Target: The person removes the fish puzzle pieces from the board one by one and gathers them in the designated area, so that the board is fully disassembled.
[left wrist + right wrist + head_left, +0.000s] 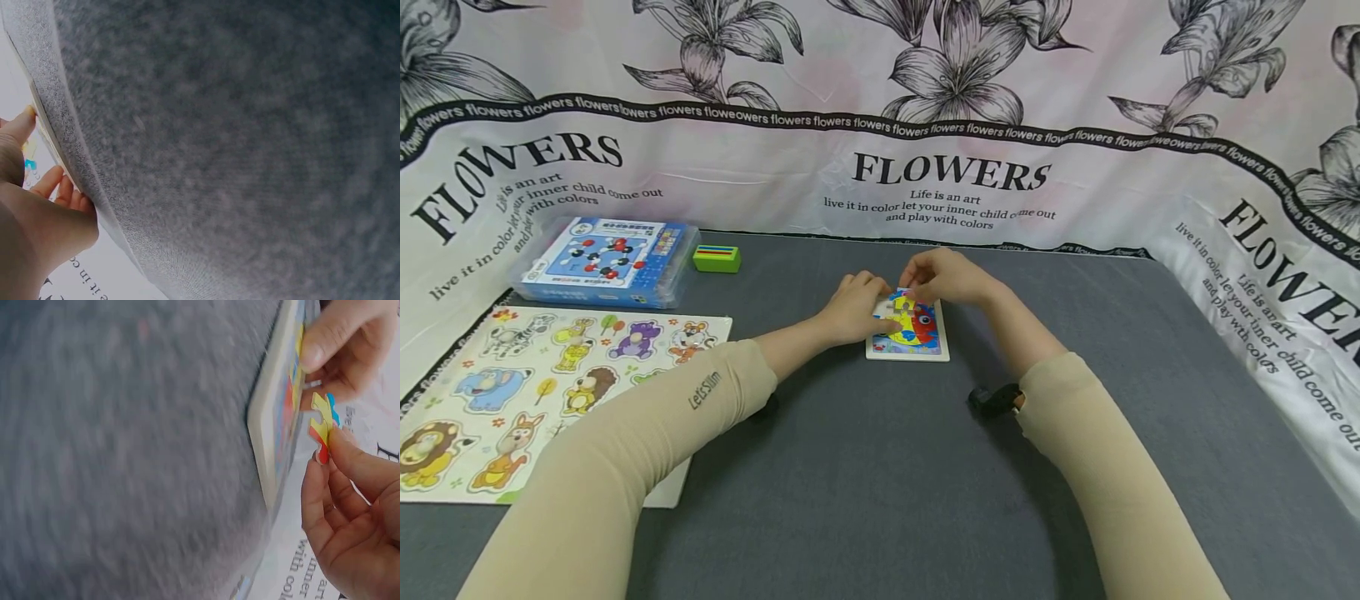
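A small jigsaw board [925,359] with a pale rim lies on the table, its picture yellow, red and blue. My left hand [853,308] rests at its left side, with the thumb pressing on the picture and the other fingers near the far left corner. Above the board's far part, my right hand [951,277] pinches a jigsaw piece [322,428] between thumb and fingers. The piece is yellow, red and blue, and stands tilted off the board in the right wrist view. In the left wrist view the left hand [47,212] hides most of the board.
To the left lies a large animal puzzle board [542,358], partly under the left sleeve. Behind it stand a blue boxed set [598,258] and a small green block [717,259] with coloured stripes. Grey cloth [850,467] covers the table, and a flower-printed curtain [760,183] hangs behind.
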Action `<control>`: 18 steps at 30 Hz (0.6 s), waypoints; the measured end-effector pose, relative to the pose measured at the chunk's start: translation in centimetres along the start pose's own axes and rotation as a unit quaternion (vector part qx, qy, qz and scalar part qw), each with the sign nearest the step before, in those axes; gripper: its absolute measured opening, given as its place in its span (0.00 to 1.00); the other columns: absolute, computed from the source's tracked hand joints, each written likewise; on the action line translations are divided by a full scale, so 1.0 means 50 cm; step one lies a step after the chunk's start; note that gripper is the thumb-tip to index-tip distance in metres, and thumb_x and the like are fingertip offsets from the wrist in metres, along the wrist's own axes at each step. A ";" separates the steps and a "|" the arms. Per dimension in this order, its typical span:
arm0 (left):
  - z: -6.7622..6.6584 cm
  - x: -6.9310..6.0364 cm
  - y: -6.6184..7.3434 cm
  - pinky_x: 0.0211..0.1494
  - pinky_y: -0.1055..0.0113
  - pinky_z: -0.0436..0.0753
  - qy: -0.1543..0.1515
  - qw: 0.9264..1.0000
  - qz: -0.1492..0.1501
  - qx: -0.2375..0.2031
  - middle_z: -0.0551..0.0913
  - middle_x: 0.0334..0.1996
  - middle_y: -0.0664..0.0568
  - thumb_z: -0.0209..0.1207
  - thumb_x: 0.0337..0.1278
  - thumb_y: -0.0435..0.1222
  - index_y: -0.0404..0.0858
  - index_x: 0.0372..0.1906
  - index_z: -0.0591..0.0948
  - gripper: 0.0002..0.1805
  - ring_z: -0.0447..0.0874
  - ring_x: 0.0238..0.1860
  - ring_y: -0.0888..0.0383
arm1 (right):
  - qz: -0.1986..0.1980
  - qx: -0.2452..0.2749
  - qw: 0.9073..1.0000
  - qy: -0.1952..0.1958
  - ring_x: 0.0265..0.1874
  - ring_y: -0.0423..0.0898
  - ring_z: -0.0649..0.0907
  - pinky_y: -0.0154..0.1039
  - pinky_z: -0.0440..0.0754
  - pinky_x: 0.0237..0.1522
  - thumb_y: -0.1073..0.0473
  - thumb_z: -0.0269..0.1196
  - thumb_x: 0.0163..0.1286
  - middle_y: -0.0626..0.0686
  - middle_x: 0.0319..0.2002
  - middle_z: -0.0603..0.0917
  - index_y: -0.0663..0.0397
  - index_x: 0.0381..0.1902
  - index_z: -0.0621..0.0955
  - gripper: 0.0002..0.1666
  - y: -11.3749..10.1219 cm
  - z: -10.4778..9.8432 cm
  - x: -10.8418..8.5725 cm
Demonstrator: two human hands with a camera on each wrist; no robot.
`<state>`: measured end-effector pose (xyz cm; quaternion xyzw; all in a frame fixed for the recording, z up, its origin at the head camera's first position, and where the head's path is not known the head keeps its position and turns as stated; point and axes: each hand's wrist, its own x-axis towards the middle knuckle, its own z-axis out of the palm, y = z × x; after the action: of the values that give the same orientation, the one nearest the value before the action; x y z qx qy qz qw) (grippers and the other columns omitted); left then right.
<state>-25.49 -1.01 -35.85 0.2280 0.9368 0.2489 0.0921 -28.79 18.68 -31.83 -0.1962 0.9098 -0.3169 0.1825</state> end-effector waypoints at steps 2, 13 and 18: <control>0.000 0.000 0.001 0.70 0.52 0.68 0.000 1.000 -0.003 0.003 0.70 0.64 0.44 0.65 0.59 0.51 0.37 0.65 0.72 0.34 0.63 0.66 0.46 | 0.002 0.011 1.000 0.008 0.35 0.47 0.80 0.39 0.81 0.42 0.61 0.63 0.68 0.53 0.35 0.81 0.57 0.45 0.82 0.09 0.005 -0.009 -0.003; -0.001 -0.003 0.004 0.70 0.52 0.67 0.003 1.000 -0.005 0.006 0.69 0.66 0.44 0.65 0.59 0.50 0.37 0.66 0.72 0.34 0.63 0.66 0.46 | 0.031 0.041 0.997 0.050 0.37 0.49 0.83 0.47 0.85 0.49 0.62 0.60 0.71 0.58 0.42 0.84 0.61 0.49 0.81 0.11 0.046 -0.059 -0.038; -0.001 -0.005 0.005 0.71 0.52 0.67 0.005 1.000 -0.003 0.005 0.69 0.67 0.44 0.65 0.60 0.49 0.36 0.66 0.72 0.34 0.62 0.67 0.45 | 0.049 0.044 0.996 0.064 0.36 0.47 0.83 0.45 0.84 0.48 0.61 0.60 0.72 0.57 0.42 0.84 0.60 0.50 0.80 0.12 0.074 -0.078 -0.057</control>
<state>-25.17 -0.97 -35.65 0.2244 0.9390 0.2453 0.0875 -29.01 24.65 -30.79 -0.1230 0.9134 -0.3590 0.1475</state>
